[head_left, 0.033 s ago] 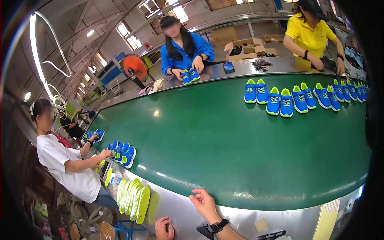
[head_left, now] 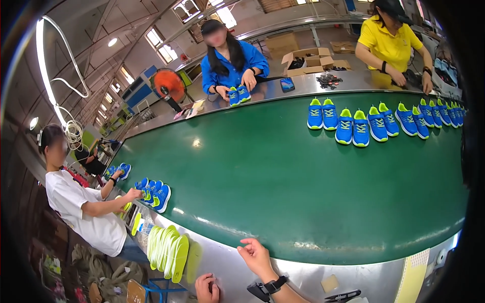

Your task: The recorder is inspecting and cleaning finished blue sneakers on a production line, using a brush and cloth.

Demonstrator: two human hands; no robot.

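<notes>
Rubbery green belting (head_left: 283,177) fills the middle of the view, smooth and matte with a few soft glints of light, curving between two strips of brushed metal counter (head_left: 222,262). At the near edge of the belt the right hand (head_left: 256,256) rests palm down, fingers loosely curled toward the belt's lip and grasping nothing; a black wristwatch (head_left: 273,287) with a chunky strap wraps the wrist behind it. The left hand (head_left: 207,289) sits lower on the metal counter near the bottom edge, knuckles up and fingers folded in; whether it holds anything I cannot tell. Just left of it, a fanned stack of thin lime-yellow insoles (head_left: 169,250) stands on edge at the near-left end of the counter. A small tan card (head_left: 331,283) and a pair of black snips (head_left: 342,296) lie on the metal to the right of the right forearm.

Along the far right edge of the belt, a row of blue sneakers (head_left: 369,123) with lime-green heels and pale laces lies in pairs, touching side to side. More of the same shoes (head_left: 154,194) cluster at the left edge, where a person in a white shirt (head_left: 81,212) handles them. Across the belt a person in a blue top (head_left: 230,63) holds one pair, and a person in yellow (head_left: 389,43) stands at the far right corner beside open cardboard boxes (head_left: 310,59).
</notes>
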